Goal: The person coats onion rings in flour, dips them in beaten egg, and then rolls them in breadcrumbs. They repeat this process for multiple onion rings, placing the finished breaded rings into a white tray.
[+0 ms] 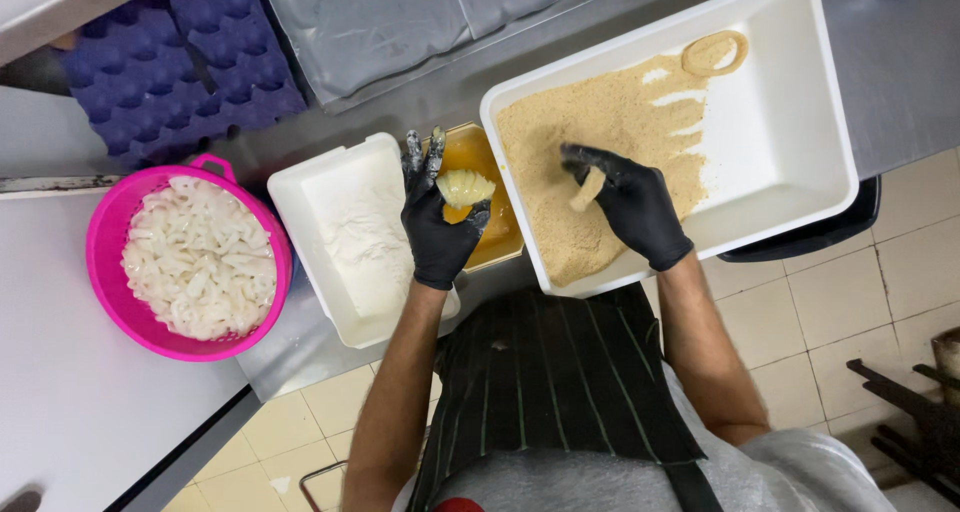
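Left hand (440, 217) has its fingers curled around an egg-wet squid ring (466, 187) over the egg tub (497, 234), just left of the crumb tray (800, 162) — where the right hand (630, 207) pinches a crumbed piece (590, 188), its long axis running up toward the fingertips.

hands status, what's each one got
Left hand holds wet ring over egg tub. Right hand pinches strip in crumb tray. Nothing blocking.
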